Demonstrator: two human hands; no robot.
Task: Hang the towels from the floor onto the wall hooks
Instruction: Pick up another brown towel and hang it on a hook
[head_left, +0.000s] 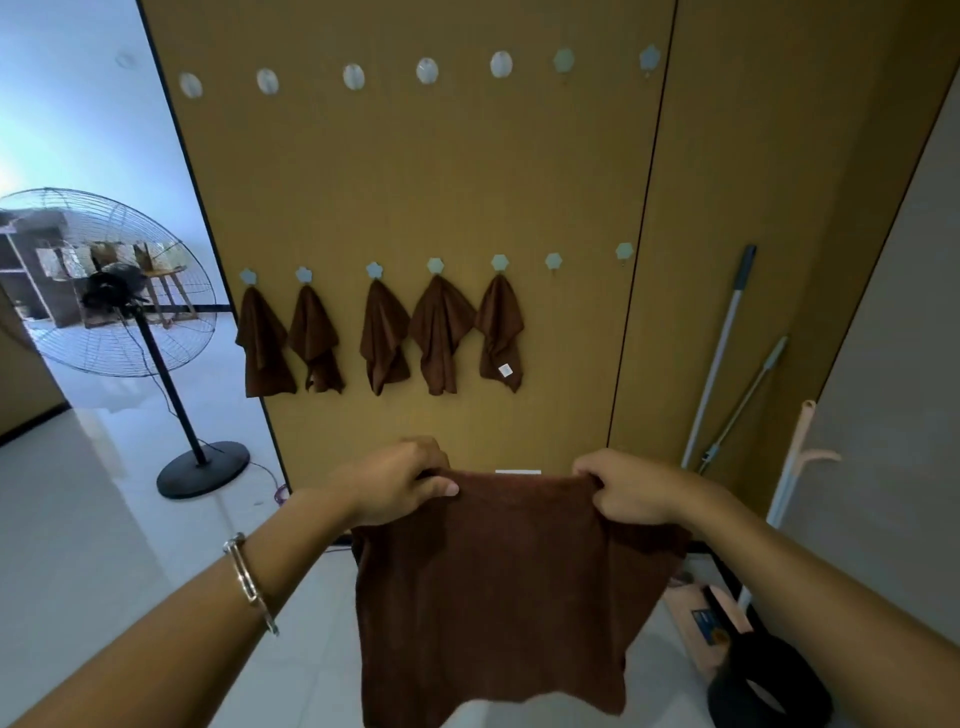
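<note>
I'm pinching the brown terry towel (493, 587) with left hand (400, 480) and right hand (628, 486), aiming a corner at the free pale flower-shaped hook (554, 261), one o'clock.

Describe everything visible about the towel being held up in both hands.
The held towel is dark brown with a soft, fuzzy surface. It hangs spread and roughly flat, its top edge stretched between the left hand and the right hand, each gripping an upper corner. The lower edge hangs free and uneven. It sits low in view, below the five hung towels; only the hands hold it.
</note>
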